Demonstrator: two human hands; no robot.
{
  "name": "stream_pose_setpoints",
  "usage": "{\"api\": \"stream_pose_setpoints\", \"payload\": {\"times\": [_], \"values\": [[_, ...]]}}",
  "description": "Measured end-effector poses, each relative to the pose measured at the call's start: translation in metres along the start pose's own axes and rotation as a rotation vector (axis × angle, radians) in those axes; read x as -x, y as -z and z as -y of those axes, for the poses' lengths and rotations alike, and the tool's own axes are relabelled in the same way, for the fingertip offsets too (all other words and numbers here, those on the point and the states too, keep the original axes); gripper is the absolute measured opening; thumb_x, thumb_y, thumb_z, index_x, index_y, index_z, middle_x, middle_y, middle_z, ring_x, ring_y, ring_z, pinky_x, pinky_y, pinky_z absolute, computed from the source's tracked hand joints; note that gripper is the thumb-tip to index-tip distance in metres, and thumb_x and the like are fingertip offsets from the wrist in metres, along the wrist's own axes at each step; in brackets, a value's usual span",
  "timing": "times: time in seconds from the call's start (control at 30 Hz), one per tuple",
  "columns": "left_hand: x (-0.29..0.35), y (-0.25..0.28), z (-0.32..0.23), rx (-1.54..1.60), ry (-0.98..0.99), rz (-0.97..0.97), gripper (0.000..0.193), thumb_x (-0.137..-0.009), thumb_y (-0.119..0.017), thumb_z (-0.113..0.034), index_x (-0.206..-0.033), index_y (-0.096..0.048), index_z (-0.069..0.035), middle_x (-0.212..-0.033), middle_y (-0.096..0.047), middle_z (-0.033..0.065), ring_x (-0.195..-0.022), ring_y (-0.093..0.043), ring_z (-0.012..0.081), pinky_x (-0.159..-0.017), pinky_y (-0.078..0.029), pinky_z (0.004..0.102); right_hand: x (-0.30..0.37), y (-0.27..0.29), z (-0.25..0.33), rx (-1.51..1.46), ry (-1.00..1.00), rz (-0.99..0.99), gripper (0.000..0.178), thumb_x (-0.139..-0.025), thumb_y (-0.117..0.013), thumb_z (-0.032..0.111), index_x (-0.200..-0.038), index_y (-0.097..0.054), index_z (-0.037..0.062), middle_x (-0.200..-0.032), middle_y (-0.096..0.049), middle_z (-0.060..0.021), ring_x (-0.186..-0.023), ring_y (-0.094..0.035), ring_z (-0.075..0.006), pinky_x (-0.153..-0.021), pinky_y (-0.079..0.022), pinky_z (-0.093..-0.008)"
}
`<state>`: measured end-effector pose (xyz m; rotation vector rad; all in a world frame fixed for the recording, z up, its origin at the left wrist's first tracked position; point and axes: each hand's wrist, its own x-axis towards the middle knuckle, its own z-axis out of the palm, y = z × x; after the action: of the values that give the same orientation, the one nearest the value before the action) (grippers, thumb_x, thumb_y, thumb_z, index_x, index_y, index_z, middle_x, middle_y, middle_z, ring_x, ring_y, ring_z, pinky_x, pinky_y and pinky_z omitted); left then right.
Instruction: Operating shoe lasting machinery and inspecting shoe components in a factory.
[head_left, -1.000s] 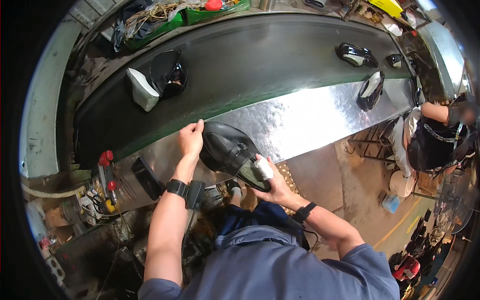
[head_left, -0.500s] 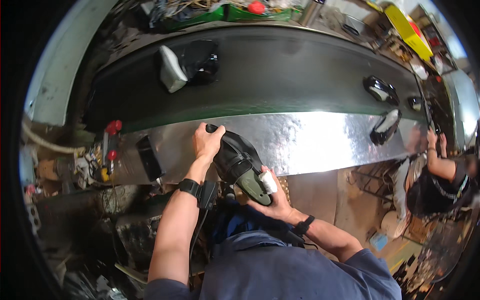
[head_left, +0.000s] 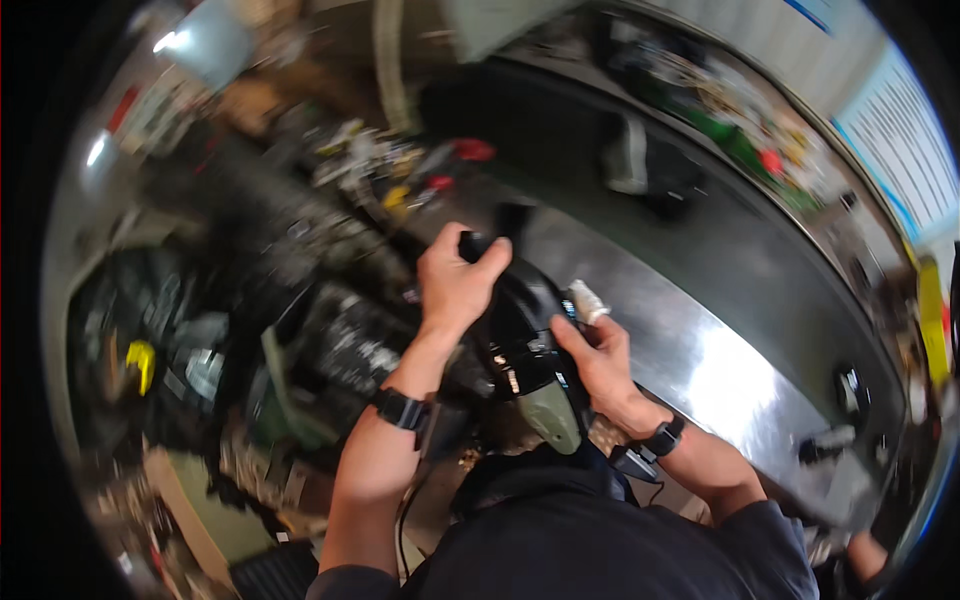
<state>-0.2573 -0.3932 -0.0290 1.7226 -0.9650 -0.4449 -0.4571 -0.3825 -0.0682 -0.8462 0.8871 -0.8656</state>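
In front of my body I hold a black shoe (head_left: pixel 528 312) with a green last (head_left: pixel 550 418) showing at its near end. My left hand (head_left: pixel 452 290) is closed round the shoe's far end, thumb on top. My right hand (head_left: pixel 607 375) grips its right side, thumb laid against the black upper. A crumpled white wad (head_left: pixel 587 302) sticks out by the right fingers; how they hold it is partly hidden. The shoe's underside is out of sight.
A shiny metal bench (head_left: pixel 650 310) runs along a dark conveyor belt (head_left: pixel 740 230). On the belt lies a blurred black-and-white shoe (head_left: pixel 630 155); more shoes (head_left: pixel 828 443) sit at the right. Red-handled tools (head_left: pixel 440 183) lie at the bench's left end. Dark machinery (head_left: pixel 340 335) stands at my left.
My view has swung left, so the bench now runs diagonally. The shoe has turned more upright before me. My right hand has moved farther up its side, the white wad still with it.
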Motion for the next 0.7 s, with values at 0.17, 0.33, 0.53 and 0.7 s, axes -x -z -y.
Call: {"api": "stream_pose_setpoints", "payload": {"times": [0.17, 0.33, 0.53, 0.7], "values": [[0.029, 0.136, 0.000, -0.187, 0.154, -0.285, 0.035, -0.087, -0.069, -0.035, -0.100, -0.064, -0.003, -0.077, -0.066, 0.0182, -0.075, -0.065, 0.0332, -0.074, -0.051, 0.0373, 0.024, -0.103, -0.022, 0.009, -0.050, 0.274, 0.044, -0.096, -0.070, 0.012, -0.136, -0.057, -0.0019, -0.113, -0.069, -0.0035, -0.094, -0.062, -0.0067, -0.083, -0.052, -0.0232], [0.069, 0.280, 0.048, 0.091, 0.080, -0.828, 0.045, -0.086, -0.074, -0.025, -0.120, -0.055, -0.002, -0.100, -0.060, 0.0078, -0.095, -0.057, 0.0178, -0.084, -0.047, 0.0338, 0.057, -0.192, -0.055, -0.109, -0.274, 0.444, 0.034, -0.092, -0.076, 0.016, -0.122, -0.067, 0.0010, -0.105, -0.071, -0.0025, -0.088, -0.065, -0.0090, -0.079, -0.053, -0.0252], [0.135, 0.446, 0.111, 0.360, 0.136, -0.919, 0.042, -0.095, -0.069, -0.024, -0.125, -0.053, 0.001, -0.102, -0.063, 0.0080, -0.092, -0.060, 0.0146, -0.082, -0.049, 0.0311, 0.107, -0.288, -0.078, -0.048, -0.325, 0.501, 0.024, -0.091, -0.077, 0.015, -0.108, -0.070, 0.0003, -0.098, -0.072, -0.0054, -0.079, -0.067, -0.0114, -0.071, -0.055, -0.0261], [0.177, 0.446, 0.089, 0.826, 0.268, -0.697, 0.062, -0.102, -0.042, -0.057, -0.129, -0.058, -0.003, -0.115, -0.067, 0.0110, -0.105, -0.064, 0.0239, -0.097, -0.049, 0.0373, 0.129, -0.358, -0.107, -0.127, -0.494, 0.484, 0.026, -0.087, -0.080, 0.016, -0.099, -0.062, 0.0014, -0.091, -0.072, -0.0103, -0.075, -0.070, -0.0179, -0.063, -0.058, -0.0321]]}}
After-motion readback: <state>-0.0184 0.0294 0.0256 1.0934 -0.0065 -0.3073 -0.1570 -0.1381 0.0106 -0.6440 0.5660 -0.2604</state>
